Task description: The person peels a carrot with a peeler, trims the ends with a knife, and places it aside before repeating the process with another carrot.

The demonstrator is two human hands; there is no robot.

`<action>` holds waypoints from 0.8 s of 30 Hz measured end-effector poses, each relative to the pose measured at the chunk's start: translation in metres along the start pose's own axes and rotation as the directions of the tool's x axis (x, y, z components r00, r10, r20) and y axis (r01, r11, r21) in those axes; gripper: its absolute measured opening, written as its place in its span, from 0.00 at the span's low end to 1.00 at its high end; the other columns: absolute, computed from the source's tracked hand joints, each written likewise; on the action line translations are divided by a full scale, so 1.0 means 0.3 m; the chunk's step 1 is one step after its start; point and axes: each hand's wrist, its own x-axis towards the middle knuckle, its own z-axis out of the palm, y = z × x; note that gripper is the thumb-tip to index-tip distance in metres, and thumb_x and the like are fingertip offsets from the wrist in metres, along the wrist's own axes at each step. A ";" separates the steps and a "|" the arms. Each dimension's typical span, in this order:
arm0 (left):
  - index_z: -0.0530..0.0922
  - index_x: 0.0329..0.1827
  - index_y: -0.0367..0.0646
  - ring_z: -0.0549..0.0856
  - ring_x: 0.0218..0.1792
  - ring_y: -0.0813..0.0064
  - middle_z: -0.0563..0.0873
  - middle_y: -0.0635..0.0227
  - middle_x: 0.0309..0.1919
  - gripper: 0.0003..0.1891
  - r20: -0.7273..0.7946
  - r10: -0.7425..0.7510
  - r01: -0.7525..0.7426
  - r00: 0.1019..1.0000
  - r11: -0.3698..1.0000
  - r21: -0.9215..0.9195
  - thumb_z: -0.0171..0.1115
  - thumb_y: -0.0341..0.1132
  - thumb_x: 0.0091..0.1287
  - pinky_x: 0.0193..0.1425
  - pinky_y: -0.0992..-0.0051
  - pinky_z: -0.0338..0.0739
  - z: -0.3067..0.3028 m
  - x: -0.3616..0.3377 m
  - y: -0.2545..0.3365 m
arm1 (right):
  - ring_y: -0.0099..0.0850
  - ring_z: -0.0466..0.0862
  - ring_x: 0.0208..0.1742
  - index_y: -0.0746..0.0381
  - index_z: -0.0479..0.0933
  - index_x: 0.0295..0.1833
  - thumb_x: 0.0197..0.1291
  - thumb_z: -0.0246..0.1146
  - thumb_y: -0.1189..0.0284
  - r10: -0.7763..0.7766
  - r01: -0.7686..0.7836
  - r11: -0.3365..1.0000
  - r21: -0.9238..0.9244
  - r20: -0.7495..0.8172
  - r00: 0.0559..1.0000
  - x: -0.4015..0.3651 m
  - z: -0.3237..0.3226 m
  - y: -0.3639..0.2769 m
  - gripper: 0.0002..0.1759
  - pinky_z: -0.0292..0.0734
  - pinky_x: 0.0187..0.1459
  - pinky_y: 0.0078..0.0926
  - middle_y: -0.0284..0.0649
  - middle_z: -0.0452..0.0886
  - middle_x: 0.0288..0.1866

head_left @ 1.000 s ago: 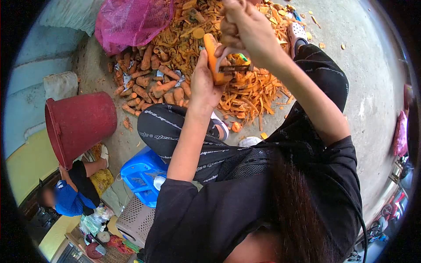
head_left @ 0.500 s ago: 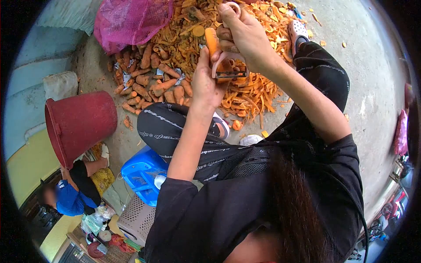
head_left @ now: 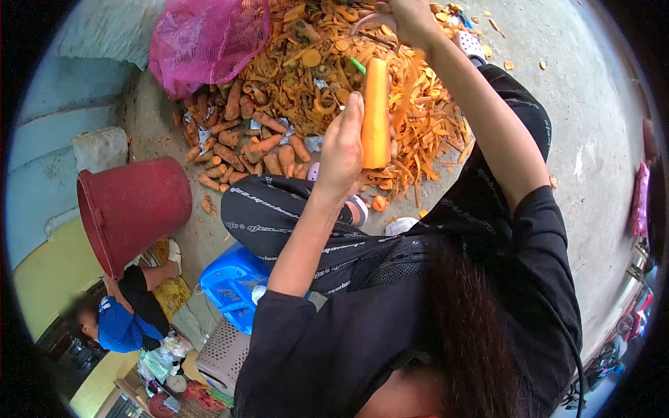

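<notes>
- Carrot [head_left: 376,115] over the peel heap [head_left: 426,104], pinched in the grip of the left hand [head_left: 341,143]; smooth flesh could slip.
- Grip of the right hand [head_left: 412,22] clasps the peeler [head_left: 380,40] over the heap's far side; an overrunning stroke could nick the left hand.

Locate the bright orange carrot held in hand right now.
In the head view, the bright orange carrot is in the upper half, slightly right of centre, held in the left hand, with the peelings behind it.

the left hand [head_left: 341,148] curls in a grip, the right hand [head_left: 415,24] farther forward.
</notes>
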 end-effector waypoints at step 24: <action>0.77 0.43 0.50 0.83 0.37 0.73 0.83 0.72 0.35 0.10 -0.203 -0.024 -0.063 0.979 0.908 -0.413 0.54 0.44 0.68 0.42 0.70 0.80 -0.102 0.059 0.014 | 0.15 0.63 0.18 0.56 0.64 0.41 0.72 0.46 0.59 0.239 -0.257 0.966 0.003 0.352 0.905 -0.382 0.058 -0.066 0.12 0.64 0.16 0.13 0.25 0.63 0.22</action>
